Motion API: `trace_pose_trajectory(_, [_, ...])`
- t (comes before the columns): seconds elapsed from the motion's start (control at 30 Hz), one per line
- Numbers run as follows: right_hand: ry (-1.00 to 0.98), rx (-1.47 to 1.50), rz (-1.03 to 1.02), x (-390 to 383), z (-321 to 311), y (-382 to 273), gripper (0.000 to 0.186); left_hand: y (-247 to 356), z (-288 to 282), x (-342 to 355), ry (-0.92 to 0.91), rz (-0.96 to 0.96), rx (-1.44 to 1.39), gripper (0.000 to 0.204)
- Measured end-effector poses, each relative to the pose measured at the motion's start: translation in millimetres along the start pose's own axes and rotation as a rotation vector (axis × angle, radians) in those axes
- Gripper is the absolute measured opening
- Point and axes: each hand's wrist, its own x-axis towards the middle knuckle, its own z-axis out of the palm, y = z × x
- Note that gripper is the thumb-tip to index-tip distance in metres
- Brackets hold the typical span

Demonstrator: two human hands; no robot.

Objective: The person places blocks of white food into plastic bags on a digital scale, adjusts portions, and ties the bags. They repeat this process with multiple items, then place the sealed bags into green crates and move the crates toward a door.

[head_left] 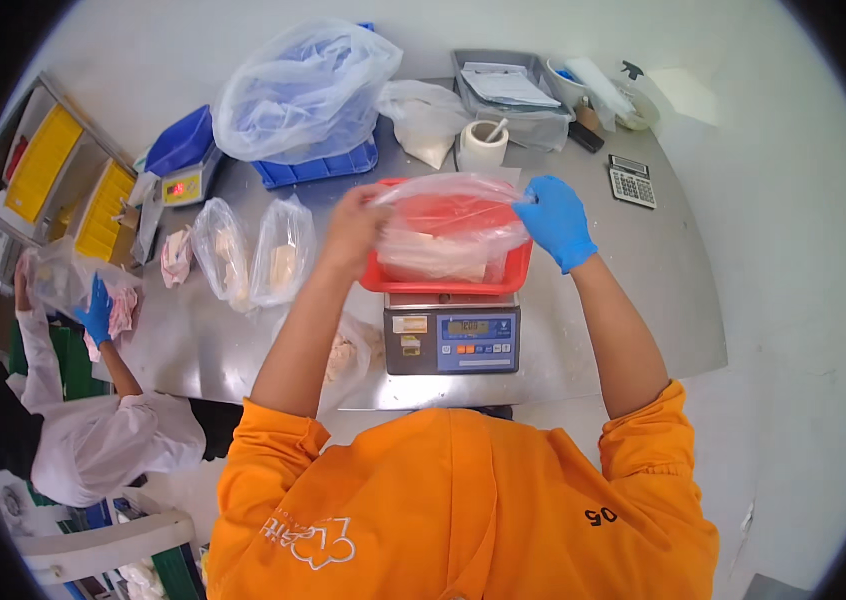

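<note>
Between my hands a clear plastic bag (453,207) is stretched by its top edge. It sits in a red plastic tray (513,281) and has a pale, off-white mass (433,257) inside, whose kind I cannot make out. My bare left hand (351,232), slightly blurred, pinches the left side of the bag's mouth. On the opposite side, my right hand (558,223) in a blue glove is closed on the bag's edge. Under the tray stands a digital scale (451,338) with a lit display.
Filled clear bags (283,255) lie left of the tray. Behind are a blue crate (321,168) covered with plastic, a bag of pale powder (425,120), a white mortar (483,148) and a grey bin (533,128). A calculator (632,184) lies right. A co-worker (113,440) handles a bag at left.
</note>
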Motion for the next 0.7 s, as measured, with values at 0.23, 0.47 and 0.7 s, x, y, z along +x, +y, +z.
trace_pose_trajectory(0.23, [-0.337, 1.112, 0.120, 41, -46, -45, 0.012, 106, -15, -23, 0.047, 0.108, -0.423, 0.024])
trace_pose_trajectory(0.47, [0.612, 0.327, -0.636, 50, -133, -134, 0.017, 153, -42, -37, 0.351, 0.560, 0.332, 0.017])
trace_pose_trajectory(0.7, [-0.016, -0.179, -0.631, 45, -48, -145, 0.029, 153, -28, -53, -0.035, 0.461, -0.311, 0.042])
